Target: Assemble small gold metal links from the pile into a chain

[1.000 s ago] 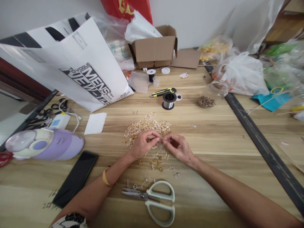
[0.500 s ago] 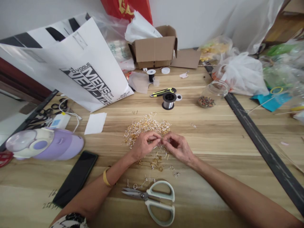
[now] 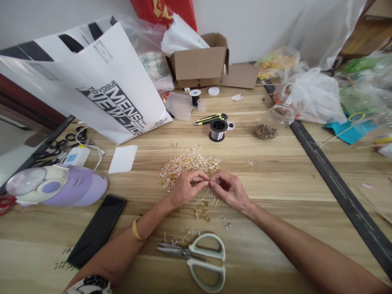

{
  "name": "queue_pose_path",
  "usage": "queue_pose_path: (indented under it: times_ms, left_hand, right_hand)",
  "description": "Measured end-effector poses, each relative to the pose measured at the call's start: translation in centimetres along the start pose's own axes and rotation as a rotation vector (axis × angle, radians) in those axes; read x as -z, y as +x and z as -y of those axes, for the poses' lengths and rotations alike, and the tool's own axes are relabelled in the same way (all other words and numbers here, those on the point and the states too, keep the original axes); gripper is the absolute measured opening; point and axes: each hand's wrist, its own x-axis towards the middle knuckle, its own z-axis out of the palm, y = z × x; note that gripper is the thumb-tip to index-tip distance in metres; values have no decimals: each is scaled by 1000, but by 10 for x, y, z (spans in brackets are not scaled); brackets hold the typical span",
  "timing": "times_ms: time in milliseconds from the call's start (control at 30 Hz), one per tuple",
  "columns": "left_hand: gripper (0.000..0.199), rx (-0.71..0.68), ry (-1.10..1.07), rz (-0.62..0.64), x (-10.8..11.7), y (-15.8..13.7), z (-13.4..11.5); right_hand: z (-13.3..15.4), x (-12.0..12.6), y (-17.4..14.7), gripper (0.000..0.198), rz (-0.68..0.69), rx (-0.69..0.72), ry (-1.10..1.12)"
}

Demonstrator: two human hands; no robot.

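My left hand (image 3: 186, 188) and my right hand (image 3: 230, 191) meet fingertip to fingertip, both closed in a pinch. Whatever lies between the fingertips is too small to make out. Just beyond them spreads a pile of small gold and silver jewelry findings (image 3: 183, 163), partly covered by my left hand. On my side of the hands lie gold chain pieces (image 3: 196, 212) and a short silver chain (image 3: 227, 224). Nearer to me, scissors (image 3: 199, 257) with pale green handles rest with their blades pointing left, beside another silver chain (image 3: 183, 237).
A wire spool (image 3: 218, 131), a yellow-black utility knife (image 3: 206, 119) and a jar of beads (image 3: 266, 131) stand farther back. At left are a phone (image 3: 98, 230), a purple bottle (image 3: 76, 185) and a large paper bag (image 3: 116, 90). A cardboard box (image 3: 199, 65) stands behind.
The fingertips of both hands have drawn slightly closer together. Everything else on the table stays in place.
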Motion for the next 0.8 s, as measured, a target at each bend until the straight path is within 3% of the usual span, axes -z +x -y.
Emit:
queue_pose_path:
  times_ms: [400,800]
  left_hand:
    - [9,28,-19,30,2,0,-3]
    - [18,-81,108,40,5,0,0]
  right_hand:
    - [-1,-1,0,18,-3,-36,-22]
    - [-2,-1,0,19,14,-39,-14]
